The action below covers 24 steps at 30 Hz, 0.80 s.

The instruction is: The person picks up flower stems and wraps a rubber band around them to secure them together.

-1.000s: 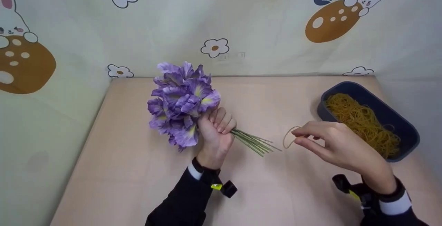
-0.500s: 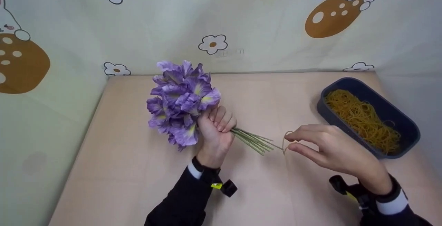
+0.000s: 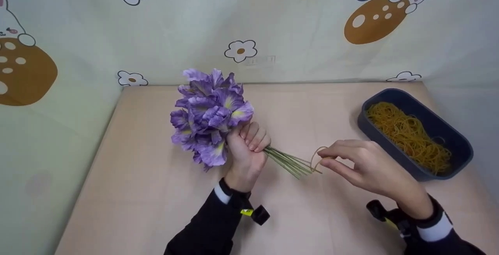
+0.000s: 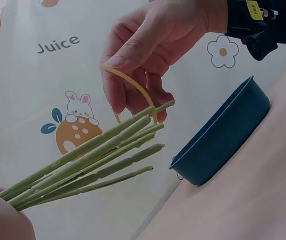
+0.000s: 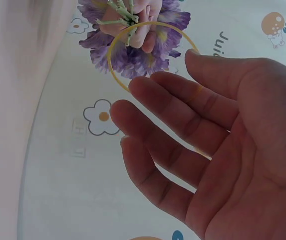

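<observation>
Grip was full on one side, light and slightly spread on the other

Curled fingers of the left hand [image 3: 249,155] wrapped a bunch of slender green stems [image 3: 288,162] close behind ruffled purple, petal-thin artificial-looking blooms [image 3: 210,118], which lay over the table to that hand's left. The right hand [image 3: 360,165] held a thin yellow rubber-looking band [image 4: 138,85] between thumb and fingers, its loop sticking out past the fingertips at the stems' free ends. Which stems, if any, passed through the loop could not be told.

Those ends fanned out unevenly, one reaching beyond the rest, so the likeliest fault was a loop that caught some stems and missed others. Held so lightly, the band might also have slipped off and sprung away. A loosened left fist could have let the stems slide apart.

Farther out, a navy-blue, round-cornered rectangular tub [image 3: 432,120] holding a tangled yellow heap of bands [image 3: 413,138] stood on the pale peach tabletop [image 3: 296,114], near enough for a careless right elbow to nudge.
</observation>
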Each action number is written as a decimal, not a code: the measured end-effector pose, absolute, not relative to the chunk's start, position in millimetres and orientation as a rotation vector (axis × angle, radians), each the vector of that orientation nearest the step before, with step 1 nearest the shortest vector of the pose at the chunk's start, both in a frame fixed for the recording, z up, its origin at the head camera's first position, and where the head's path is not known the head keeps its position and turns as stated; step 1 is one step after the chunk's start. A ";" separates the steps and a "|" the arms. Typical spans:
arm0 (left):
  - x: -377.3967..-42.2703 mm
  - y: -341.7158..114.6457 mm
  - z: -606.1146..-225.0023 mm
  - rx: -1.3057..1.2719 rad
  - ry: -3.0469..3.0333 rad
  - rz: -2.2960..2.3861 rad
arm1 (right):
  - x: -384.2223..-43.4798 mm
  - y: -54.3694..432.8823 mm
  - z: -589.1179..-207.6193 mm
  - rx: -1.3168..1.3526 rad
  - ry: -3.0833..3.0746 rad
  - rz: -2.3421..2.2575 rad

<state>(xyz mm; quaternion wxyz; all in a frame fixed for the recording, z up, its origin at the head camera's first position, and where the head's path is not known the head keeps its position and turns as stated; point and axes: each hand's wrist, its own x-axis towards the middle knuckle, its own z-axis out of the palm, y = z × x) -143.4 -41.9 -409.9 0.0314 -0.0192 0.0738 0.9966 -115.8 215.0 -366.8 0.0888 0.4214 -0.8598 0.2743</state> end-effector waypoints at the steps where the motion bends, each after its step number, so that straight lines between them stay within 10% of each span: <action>1: -143.2 -41.6 -410.0 -0.057 0.229 3.068 | -115.8 214.1 -367.4 1.248 -2.551 0.825; 24: -127.9 -18.2 -415.0 -0.066 0.342 2.965 | -108.8 182.8 -388.4 1.137 -2.481 1.053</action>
